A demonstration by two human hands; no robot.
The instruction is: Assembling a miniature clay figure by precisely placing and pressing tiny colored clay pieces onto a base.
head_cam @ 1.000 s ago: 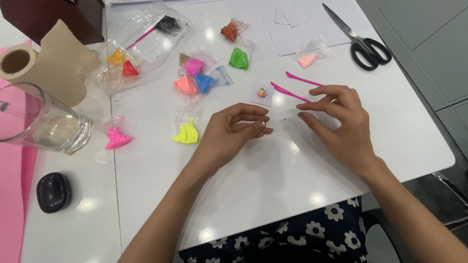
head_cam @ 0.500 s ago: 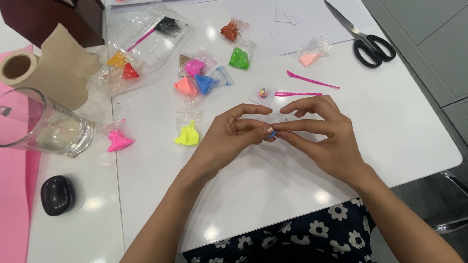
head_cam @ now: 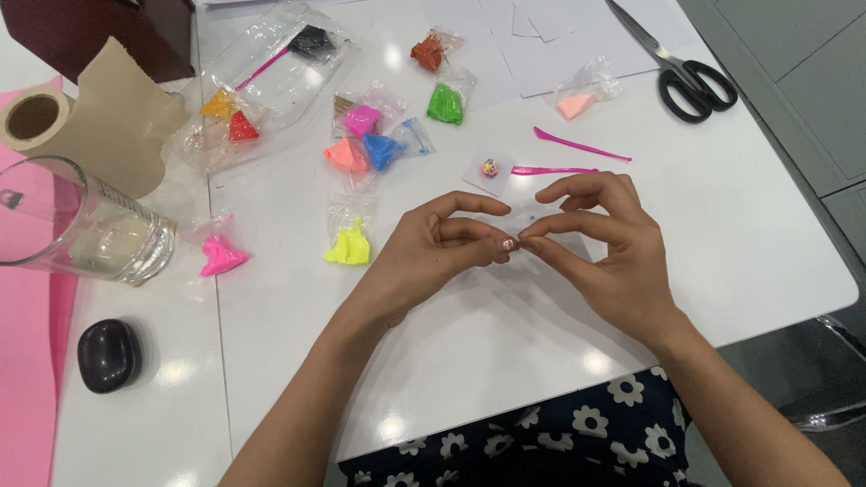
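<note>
My left hand (head_cam: 424, 261) and my right hand (head_cam: 604, 252) meet fingertip to fingertip over the white table (head_cam: 722, 234). Thumbs and forefingers of both pinch a tiny clear plastic piece (head_cam: 532, 221) with a blue speck; what it is stays hard to make out. Just beyond the hands a small multicoloured clay ball (head_cam: 489, 167) rests on a white paper square. Two thin pink modelling sticks (head_cam: 552, 169) lie beside it. A yellow clay packet (head_cam: 349, 245) lies left of my left hand.
Several small bags of coloured clay (head_cam: 370, 144) are spread at the back, a green one (head_cam: 444, 104) among them. Black scissors (head_cam: 690, 77) lie far right. A drinking glass (head_cam: 81, 225), a tape roll (head_cam: 36, 117) and a black oval object (head_cam: 108, 354) stand on the left.
My right hand has drawn left and closer, meeting the left hand's fingertips. Both hands now pinch together where they were apart a second ago.
</note>
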